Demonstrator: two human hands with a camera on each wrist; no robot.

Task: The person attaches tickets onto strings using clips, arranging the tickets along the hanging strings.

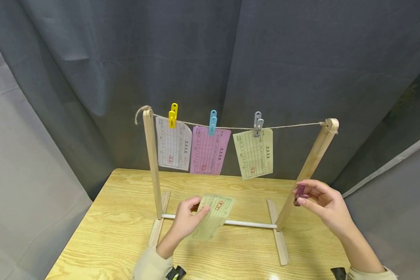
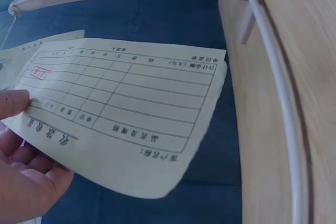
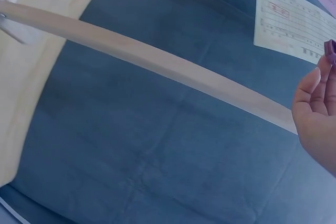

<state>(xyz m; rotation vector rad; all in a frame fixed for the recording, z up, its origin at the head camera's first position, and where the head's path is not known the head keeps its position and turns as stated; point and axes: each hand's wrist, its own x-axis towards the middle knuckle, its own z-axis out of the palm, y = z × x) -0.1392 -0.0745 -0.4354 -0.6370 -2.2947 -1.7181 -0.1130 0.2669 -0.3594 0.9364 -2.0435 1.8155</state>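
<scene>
My left hand (image 1: 187,219) pinches a pale yellow receipt slip (image 1: 213,217) by its edge, thumb on the printed face; the slip tilts above the table. In the left wrist view the slip (image 2: 121,103) fills the middle, with a small red stamp. At the right post my right hand (image 1: 327,204) holds a dark purple clothespin (image 1: 300,195) between thumb and fingers. On the twine (image 1: 290,126) hang a white slip (image 1: 173,144) under a yellow clothespin (image 1: 173,115), a pink slip (image 1: 210,151) under a blue clothespin (image 1: 212,122), and another yellow slip (image 1: 254,153) under a grey clothespin (image 1: 258,124).
A wooden frame carries the twine between its left post (image 1: 152,167) and right post (image 1: 309,167). A white rod (image 1: 250,224) joins their feet, which stand on the wooden table (image 1: 101,233). Dark grey curtains (image 1: 196,58) hang behind.
</scene>
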